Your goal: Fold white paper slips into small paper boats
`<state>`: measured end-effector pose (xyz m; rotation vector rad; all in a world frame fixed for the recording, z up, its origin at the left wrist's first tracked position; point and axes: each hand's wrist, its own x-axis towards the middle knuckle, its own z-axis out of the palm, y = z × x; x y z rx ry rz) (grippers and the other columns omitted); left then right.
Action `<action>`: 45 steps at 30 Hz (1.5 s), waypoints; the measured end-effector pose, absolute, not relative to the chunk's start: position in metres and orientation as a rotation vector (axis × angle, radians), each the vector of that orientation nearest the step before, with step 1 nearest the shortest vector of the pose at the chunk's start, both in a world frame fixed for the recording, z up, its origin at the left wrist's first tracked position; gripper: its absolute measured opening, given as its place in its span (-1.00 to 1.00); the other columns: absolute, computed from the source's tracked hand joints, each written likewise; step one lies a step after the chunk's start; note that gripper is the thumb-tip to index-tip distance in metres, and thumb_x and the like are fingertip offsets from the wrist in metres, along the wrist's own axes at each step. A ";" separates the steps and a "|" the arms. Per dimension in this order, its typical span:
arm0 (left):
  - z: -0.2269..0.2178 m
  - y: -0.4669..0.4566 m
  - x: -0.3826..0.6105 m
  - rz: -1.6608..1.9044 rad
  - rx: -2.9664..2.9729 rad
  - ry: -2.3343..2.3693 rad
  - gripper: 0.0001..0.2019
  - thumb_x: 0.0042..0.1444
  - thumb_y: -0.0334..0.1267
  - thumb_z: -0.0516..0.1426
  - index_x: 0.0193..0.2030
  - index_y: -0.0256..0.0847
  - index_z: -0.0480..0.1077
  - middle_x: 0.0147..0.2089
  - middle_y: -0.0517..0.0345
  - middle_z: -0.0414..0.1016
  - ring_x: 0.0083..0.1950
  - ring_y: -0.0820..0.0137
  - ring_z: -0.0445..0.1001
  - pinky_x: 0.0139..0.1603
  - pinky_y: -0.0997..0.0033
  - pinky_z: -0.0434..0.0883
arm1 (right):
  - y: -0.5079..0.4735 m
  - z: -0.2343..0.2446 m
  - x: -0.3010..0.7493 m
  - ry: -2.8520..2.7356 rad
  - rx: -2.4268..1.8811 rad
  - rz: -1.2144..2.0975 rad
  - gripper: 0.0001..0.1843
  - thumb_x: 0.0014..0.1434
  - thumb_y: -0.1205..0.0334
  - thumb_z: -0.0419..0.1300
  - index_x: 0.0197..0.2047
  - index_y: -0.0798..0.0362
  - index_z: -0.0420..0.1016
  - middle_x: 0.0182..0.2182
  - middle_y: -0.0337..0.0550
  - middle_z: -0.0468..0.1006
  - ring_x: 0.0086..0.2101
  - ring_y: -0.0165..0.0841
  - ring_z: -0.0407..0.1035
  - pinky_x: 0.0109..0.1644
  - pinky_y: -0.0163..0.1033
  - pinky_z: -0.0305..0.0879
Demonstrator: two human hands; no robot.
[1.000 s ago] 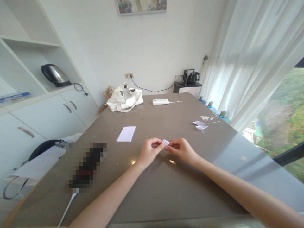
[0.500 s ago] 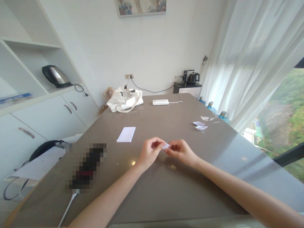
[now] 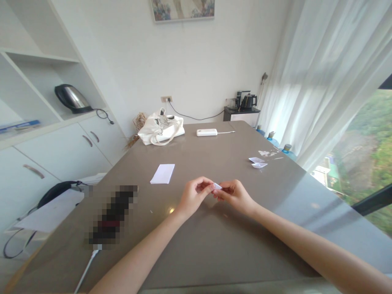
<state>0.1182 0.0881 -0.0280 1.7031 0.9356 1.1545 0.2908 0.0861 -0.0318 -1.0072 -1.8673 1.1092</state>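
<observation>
A small folded piece of white paper [image 3: 217, 186] is pinched between my two hands above the table [image 3: 232, 253]. My left hand [image 3: 197, 195] grips its left side with thumb and fingers. My right hand [image 3: 234, 196] holds the other side, thumb on the near face. Fingers cover most of the paper, so its full shape is hidden. Beyond my left hand lies a stack of white paper [image 3: 163, 174]. Farther off to the right sit two folded paper pieces [image 3: 259, 165], with torn white scraps [image 3: 268, 153] behind them.
A blurred dark device [image 3: 113, 216] with a white cable [image 3: 86, 269] lies at the left. Toward the back are a white handbag [image 3: 162, 127] and a white power bank [image 3: 207, 132]. Blue water bottles [image 3: 287, 149] stand beyond the right edge, by the curtain [image 3: 309, 81].
My right thumb and fingers have shifted slightly along the paper, closer to my left fingertips. The paper now shows a more pointed shape. Both arms stay nearly in place.
</observation>
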 end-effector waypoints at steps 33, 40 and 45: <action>-0.019 0.077 0.124 1.394 1.877 0.953 -0.87 0.13 -0.27 0.11 -0.37 -0.25 0.42 -0.37 0.13 0.49 -0.33 0.44 0.46 -0.24 0.47 0.41 | 0.080 -0.028 0.284 -1.596 -0.813 0.997 -0.82 0.13 0.14 0.21 -0.36 0.09 0.44 -0.46 -0.16 0.48 -0.40 -0.36 0.43 -0.29 -0.27 0.38; -0.024 0.083 0.120 1.414 1.662 0.989 -0.83 0.11 -0.18 0.13 -0.36 -0.26 0.39 -0.40 0.14 0.45 -0.35 0.44 0.45 -0.29 0.48 0.42 | 0.082 -0.024 0.286 -1.508 -0.852 1.042 -0.74 0.11 0.05 0.21 -0.36 0.10 0.37 -0.46 -0.14 0.52 -0.40 -0.34 0.46 -0.27 -0.23 0.42; -0.031 0.089 0.118 1.372 1.614 0.940 -0.78 0.10 -0.12 0.14 -0.34 -0.26 0.37 -0.37 0.12 0.44 -0.33 0.41 0.48 -0.25 0.42 0.48 | 0.086 -0.027 0.292 -1.606 -0.916 0.975 -0.72 0.12 0.04 0.19 -0.30 0.11 0.38 -0.44 -0.12 0.52 -0.40 -0.34 0.46 -0.29 -0.25 0.42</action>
